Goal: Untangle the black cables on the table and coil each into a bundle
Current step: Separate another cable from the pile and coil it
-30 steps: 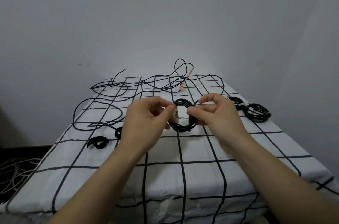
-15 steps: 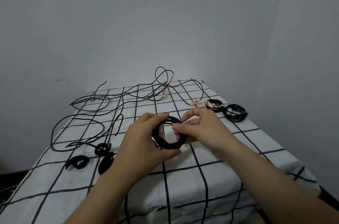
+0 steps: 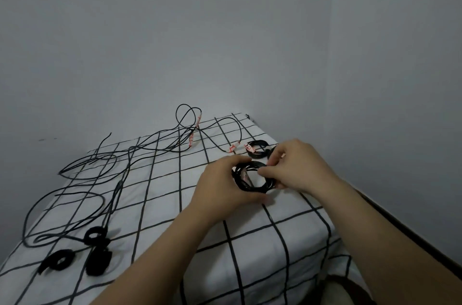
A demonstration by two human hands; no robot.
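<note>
bundle: the black cable bundle [image 3: 246,186] is held between both hands, just above the table [image 3: 295,237] near its right edge.
left hand [image 3: 221,186]: fingers curled round the bundle's left side.
right hand [image 3: 298,167]: pinches its right side.

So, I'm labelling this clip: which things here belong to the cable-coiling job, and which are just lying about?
Job: the coil gripped by the left hand and right hand; the loose cables; the finished coil behind; probably the black straps, as ties.
Lying about: the checked cloth; the wall.
</note>
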